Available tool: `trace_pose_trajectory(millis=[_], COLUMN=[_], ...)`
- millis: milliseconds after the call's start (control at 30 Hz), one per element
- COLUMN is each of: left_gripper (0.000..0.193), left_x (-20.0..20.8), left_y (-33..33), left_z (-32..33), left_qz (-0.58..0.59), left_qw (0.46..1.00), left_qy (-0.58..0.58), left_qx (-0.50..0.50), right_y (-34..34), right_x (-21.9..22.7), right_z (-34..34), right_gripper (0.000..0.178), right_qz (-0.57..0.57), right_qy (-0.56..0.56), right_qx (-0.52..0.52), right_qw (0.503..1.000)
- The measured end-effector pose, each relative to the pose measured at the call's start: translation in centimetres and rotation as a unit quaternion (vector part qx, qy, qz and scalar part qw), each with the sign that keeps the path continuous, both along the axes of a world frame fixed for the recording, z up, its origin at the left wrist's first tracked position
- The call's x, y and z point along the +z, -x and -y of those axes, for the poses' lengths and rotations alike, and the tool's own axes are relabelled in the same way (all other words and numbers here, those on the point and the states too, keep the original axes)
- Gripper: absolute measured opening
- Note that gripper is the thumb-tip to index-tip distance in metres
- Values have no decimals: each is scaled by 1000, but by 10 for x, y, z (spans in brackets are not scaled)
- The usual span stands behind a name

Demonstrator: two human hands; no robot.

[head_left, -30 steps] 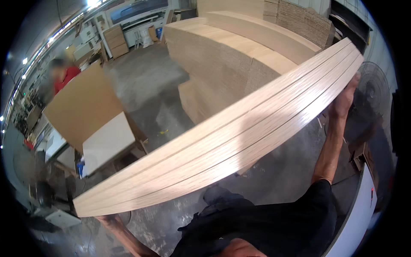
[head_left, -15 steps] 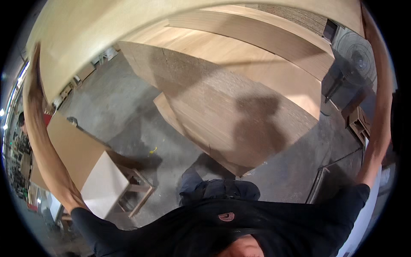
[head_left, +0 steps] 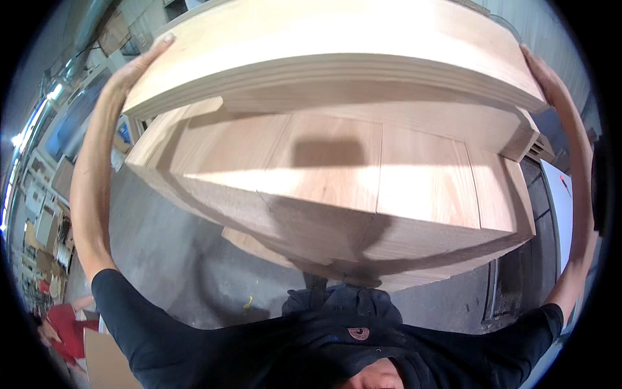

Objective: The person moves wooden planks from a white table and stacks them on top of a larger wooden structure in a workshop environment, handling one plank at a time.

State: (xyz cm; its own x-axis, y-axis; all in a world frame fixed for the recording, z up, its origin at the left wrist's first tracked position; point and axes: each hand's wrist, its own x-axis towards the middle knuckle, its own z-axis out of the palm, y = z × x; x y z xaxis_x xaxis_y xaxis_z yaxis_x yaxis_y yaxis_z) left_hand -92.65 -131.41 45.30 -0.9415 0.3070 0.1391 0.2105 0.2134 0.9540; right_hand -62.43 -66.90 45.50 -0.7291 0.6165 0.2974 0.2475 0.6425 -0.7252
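Observation:
A pale wooden panel (head_left: 311,32) with a thick, layered front edge spans the far part of the view. My left hand (head_left: 146,61) is at its left end, with the thumb on the top face and the other fingers hidden. My right hand (head_left: 543,72) presses against the right end, its fingers along the edge. Under the panel sits a large stack of wooden boards (head_left: 324,181), with a smaller pile at its back. Whether the panel touches that back pile cannot be made out. Both arms are stretched wide and forward.
At the lower left is a person in a red shirt (head_left: 65,330), beside a brown board (head_left: 110,363). Shelving and stacked goods (head_left: 45,227) line the left side. A white panel (head_left: 558,201) stands at right. A small yellow scrap (head_left: 247,303) lies on the grey floor.
The panel has come down from high and close overhead to just over the stack's back part. My hands have moved with it, and my view has turned to face the stack more squarely.

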Motion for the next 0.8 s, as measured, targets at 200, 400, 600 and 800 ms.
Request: trace_pose_trajectory(millis=[200,400,600,800], left_gripper=[79,85,84,80], left_x=[-14,-24,-40,-32], left_y=[66,107,124,136], left_z=[-24,-42,-44,-74], left_qz=[93,53,67,47], left_qw=[990,982,981,976], left_qy=[64,155,160,187], left_qx=[-82,-93,-89,-97], right_y=[16,10,28,27], right_x=[-10,-9,-7,-8], right_z=[-17,8,7,-18], right_gripper=[64,61,62,58], right_qz=[92,136,197,267], right_qy=[75,-19,-56,-29], right_qx=[-27,-45,-24,-118], right_qw=[993,990,978,956])
